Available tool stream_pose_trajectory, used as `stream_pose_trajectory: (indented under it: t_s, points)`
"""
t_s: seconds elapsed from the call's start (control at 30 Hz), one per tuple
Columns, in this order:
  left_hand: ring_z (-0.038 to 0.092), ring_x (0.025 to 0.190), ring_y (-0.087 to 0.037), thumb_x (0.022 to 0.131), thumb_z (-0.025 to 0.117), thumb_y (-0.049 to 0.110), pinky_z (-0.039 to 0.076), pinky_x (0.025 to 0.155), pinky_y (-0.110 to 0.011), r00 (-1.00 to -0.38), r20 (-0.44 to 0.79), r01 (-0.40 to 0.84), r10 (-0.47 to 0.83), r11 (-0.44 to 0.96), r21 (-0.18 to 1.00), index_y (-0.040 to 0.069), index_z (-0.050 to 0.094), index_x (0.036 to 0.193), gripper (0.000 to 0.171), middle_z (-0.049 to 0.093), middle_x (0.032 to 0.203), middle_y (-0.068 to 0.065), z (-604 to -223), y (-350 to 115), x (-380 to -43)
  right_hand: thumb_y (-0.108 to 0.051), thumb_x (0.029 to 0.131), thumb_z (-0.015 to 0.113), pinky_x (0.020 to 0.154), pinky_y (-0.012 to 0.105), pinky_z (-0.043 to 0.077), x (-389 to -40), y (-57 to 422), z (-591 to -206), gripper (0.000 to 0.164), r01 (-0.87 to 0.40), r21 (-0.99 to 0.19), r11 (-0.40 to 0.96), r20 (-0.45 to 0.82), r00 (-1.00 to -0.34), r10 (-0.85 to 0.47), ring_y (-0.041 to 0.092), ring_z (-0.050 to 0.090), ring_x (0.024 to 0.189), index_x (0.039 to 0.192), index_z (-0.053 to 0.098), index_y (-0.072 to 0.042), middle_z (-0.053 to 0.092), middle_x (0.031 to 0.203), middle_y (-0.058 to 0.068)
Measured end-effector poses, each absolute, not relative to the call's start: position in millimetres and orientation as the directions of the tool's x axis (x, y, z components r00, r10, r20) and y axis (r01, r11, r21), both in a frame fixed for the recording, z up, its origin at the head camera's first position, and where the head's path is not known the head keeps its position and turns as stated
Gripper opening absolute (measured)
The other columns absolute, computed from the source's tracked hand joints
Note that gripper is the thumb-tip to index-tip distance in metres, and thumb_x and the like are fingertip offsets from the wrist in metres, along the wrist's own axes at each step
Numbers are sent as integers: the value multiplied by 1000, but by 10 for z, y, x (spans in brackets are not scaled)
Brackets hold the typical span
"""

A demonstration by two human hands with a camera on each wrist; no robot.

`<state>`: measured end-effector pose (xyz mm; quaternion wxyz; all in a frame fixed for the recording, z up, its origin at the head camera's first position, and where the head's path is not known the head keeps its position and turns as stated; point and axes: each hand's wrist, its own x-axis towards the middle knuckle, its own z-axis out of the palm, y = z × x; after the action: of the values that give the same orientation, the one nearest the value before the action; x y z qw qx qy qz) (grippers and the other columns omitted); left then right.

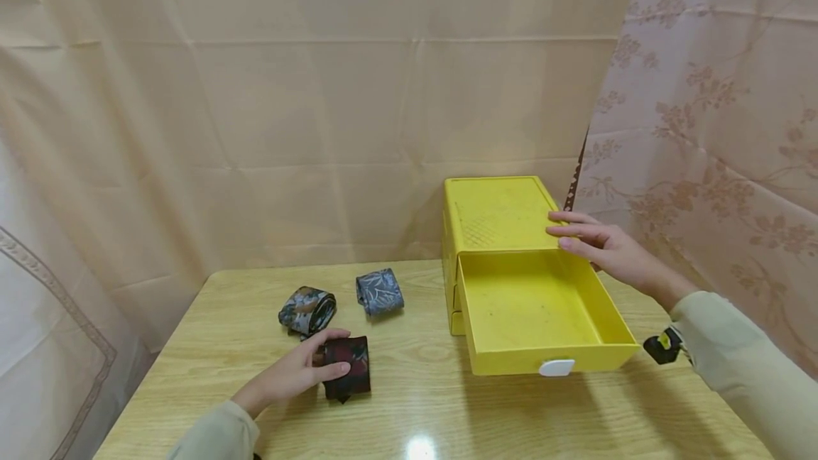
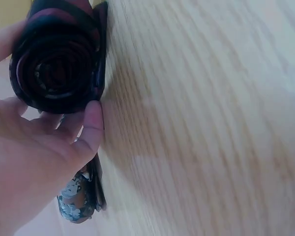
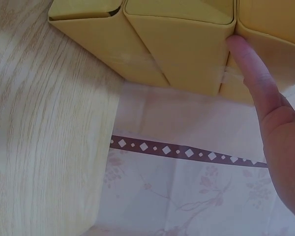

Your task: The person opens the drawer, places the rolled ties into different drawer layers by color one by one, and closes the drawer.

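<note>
The left hand [image 1: 300, 370] has a dark cloth roll [image 1: 359, 368] gripped between thumb and fingers, down on the near left of the tabletop [image 1: 415, 382]. Just beyond it to the left sits a flowered roll [image 1: 303, 309]; a grey-blue roll [image 1: 382, 292] lies farther off, towards the middle. Over on the right stands a yellow cabinet [image 1: 498, 208], its top drawer [image 1: 511, 360] pulled out towards the near side. The right hand [image 1: 615, 253], fingers fairly straight and spread, rests at the cabinet's right edge, holding nothing.
</note>
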<state>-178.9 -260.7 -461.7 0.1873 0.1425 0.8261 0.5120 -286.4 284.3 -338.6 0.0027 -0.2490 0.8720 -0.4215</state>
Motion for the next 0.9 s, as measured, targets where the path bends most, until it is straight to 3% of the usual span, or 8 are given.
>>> stream_pose_trajectory:
  t_s: [0.2, 0.4, 0.7, 0.9]
  points:
    - [68, 103, -25, 102, 65, 29, 53, 86, -37, -874, -153, 36, 461, 376, 926, 3, 35, 153, 65, 54, 137, -17, -4644, -2626, -1825, -24, 107, 54, 66, 35, 48, -2870, 2850, -3396, 35, -425, -741, 520, 197, -878, -437, 8, 44, 125, 141, 62, -19, 37, 159, -7]
    - [68, 102, -26, 101, 67, 26, 53, 85, -37, -869, -147, 39, 473, 360, 932, 1, 36, 152, 65, 54, 137, -18, -4615, -2611, -1843, -25, 107, 54, 67, 35, 47, -2864, 2848, -3381, 35, -417, -744, 522, 190, -881, -432, 11, 44, 124, 141, 62, -20, 36, 159, -8]
    - [66, 101, -23, 96, 73, 26, 51, 88, -44, -866, -244, -7, 436, 479, 878, -1, 39, 148, 68, 64, 122, -11, -4449, -2474, -1867, -24, 108, 53, 68, 33, 47, -2850, 2844, -3370, 36, -420, -744, 519, 194, -880, -433, 8, 43, 126, 142, 62, -18, 36, 160, -6]
    - [61, 105, -23, 95, 74, 28, 45, 94, -54, -857, -294, 15, 423, 592, 806, 2, 41, 147, 67, 62, 119, -9, -4361, -2405, -1855, -24, 108, 53, 69, 33, 48, -2857, 2848, -3378, 36, -424, -745, 515, 198, -878, -436, 7, 42, 128, 142, 62, -19, 36, 160, -6]
